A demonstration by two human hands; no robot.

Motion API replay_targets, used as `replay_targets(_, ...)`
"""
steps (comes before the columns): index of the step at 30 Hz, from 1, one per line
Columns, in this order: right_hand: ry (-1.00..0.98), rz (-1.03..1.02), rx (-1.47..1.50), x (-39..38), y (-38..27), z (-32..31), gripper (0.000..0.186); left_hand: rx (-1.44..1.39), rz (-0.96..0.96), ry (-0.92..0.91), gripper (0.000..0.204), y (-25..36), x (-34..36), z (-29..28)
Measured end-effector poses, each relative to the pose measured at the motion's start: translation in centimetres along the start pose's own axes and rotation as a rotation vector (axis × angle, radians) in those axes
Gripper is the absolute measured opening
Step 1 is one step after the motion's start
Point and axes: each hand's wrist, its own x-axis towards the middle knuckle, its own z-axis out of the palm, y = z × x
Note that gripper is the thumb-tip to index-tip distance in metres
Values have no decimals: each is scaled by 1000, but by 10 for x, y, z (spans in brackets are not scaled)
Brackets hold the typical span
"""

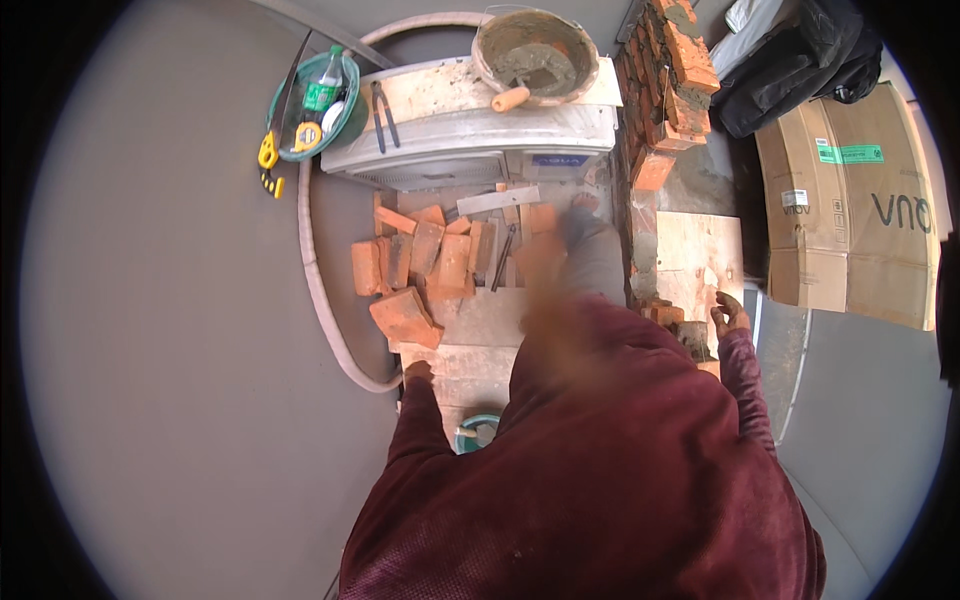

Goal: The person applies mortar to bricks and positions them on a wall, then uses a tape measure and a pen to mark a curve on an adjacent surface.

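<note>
My left hand (418, 371) is low beside the pale board (470, 372), just below the nearest broken brick (406, 317). Its fingers are too small and dark to make out. On the other side, my right hand (732, 313) has thumb and fingers apart with nothing seen between them. It hovers by the plywood sheet (700, 245) on the far side of the brick wall (655, 120). Close to it, at the wall's low near end, are a brick (660, 313) and a grey mortar-covered lump (693, 338). Orange bricks (425, 250) lie in a loose pile ahead of my left hand.
A mortar bucket (590, 85) with a wooden-handled trowel (510, 98) stands on a grey appliance (420, 160), beside pincers (384, 115). A teal basket (345, 125) holds a bottle and tape measure; a handsaw (268, 150) leans there. Large cartons (830, 230) stand right; a hose (315, 270) curves left.
</note>
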Motion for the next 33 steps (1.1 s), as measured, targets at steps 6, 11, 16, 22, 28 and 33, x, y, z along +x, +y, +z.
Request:
replay_targets(6, -468, 187, -50, -14, -25, -33, 37, -1589, -399, 745, 18, -40, -92, -27)
replay_targets(11, -298, 164, 24, -16, -68, -2, 30, -2134, -381, 737, 14, -86, -129, -104)
replay_targets(16, -336, 804, 650, -84, -66, 86, 20, -1966, -349, 803, 20, -100, -95, -171)
replay_targets(22, -925, 194, 196, -115, -110, 192, 28, -1449, 262, 442, 35, 8, -69, -99)
replay_targets(28, -1011, 375, 178, -56, -60, 443, 26, -1160, 154, 18, 96, 102, -132, -68)
replay_targets(33, -974, 252, -36, 13, -63, 589, 33, -1150, 65, 65, 81, 105, -129, -55)
